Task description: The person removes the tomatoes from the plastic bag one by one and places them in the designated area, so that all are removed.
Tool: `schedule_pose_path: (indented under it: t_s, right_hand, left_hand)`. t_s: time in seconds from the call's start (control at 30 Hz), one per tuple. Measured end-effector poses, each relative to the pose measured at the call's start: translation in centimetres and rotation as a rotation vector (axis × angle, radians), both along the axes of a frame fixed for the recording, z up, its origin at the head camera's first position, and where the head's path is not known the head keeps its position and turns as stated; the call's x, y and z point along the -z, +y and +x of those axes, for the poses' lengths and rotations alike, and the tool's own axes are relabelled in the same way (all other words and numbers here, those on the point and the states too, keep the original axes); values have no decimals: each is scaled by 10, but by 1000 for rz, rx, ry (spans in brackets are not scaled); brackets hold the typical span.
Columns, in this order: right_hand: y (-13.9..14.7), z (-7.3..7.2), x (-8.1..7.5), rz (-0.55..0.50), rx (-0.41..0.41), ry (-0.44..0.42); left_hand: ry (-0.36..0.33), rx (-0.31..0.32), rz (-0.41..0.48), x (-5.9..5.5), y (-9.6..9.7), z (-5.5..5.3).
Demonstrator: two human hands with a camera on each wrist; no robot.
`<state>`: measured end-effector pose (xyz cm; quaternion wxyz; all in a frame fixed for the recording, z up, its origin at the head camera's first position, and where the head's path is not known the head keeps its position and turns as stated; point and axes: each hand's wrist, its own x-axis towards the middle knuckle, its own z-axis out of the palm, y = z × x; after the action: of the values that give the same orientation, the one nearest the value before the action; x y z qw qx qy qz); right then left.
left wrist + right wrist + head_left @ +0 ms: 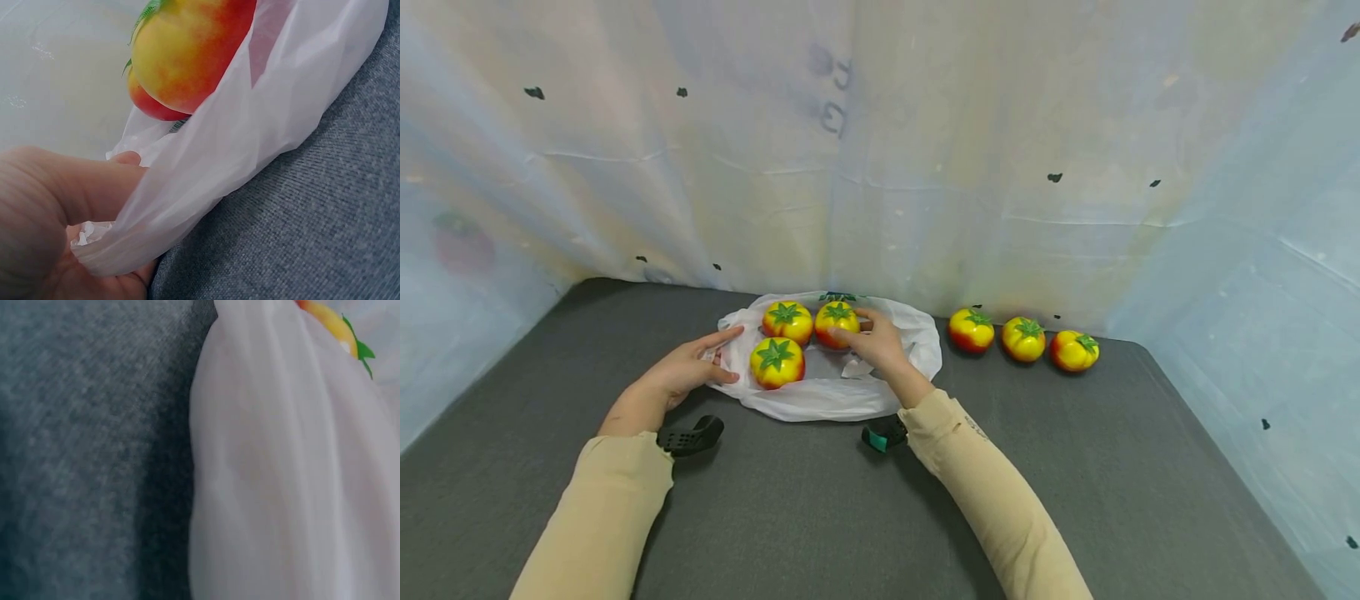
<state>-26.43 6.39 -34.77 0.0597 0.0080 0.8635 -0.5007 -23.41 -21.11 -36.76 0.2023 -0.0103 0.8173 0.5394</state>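
Observation:
A white plastic bag lies spread with its mouth facing up, near the back of the dark table. Two yellow-and-red tomatoes with green star-shaped tops, one behind and one in front, sit in its left half. My right hand grips a third tomato inside the bag, thumb in front and fingers behind. At the bag's left end, my left hand holds the edge; the left wrist view has the thumb inside the film and fingers beneath. The right wrist view hides that hand behind the bag's side.
Right of the bag, three more tomatoes stand in a row: a left one, a middle one and a right one. Translucent sheeting rises behind the table and along both sides.

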Motion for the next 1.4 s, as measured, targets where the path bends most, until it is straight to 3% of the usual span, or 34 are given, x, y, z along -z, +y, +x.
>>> schedule_pose_path:
  t_s: [0.57,1.07,1.4]
  right_hand:
    - [23,20,-21,6,-42,26]
    - [59,36,-36,36,-169,74]
    - [99,42,-41,-89,-256,-7]
  left_hand:
    - [6,11,-22,-2,-4,-3]
    - [-7,8,-9,0,-6,-6]
    - [-17,25,-4,3,-11,-4]
